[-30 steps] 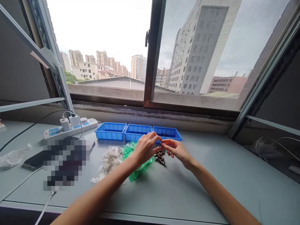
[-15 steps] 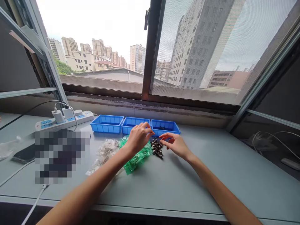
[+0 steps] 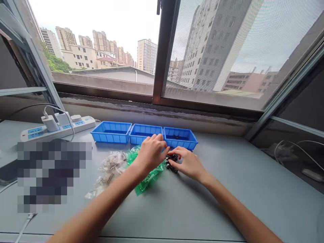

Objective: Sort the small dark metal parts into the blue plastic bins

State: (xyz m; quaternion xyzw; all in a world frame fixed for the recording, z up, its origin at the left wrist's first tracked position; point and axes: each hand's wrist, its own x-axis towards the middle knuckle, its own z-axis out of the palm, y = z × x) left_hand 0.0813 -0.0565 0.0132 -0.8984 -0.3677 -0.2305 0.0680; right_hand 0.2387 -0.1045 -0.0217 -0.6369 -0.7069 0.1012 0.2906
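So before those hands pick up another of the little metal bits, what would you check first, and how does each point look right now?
1. Right hand on the pile of dark screws: ok.
2. Left hand beside the pile, over the green bags: ok.
3. Screw pinched in either hand: cannot tell.
4. Right blue tray close behind the pile: ok.
5. Middle blue tray unblocked: not ok, the left hand overlaps its front edge.

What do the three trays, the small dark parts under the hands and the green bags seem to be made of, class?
The trays look like moulded plastic: even bright blue, ribbed walls, dull sheen. The small dark parts at the right hand seem metal, dark with bright glints, though they are too small to be sure. The green bags under the left hand look like thin see-through plastic film, crinkled and shiny.
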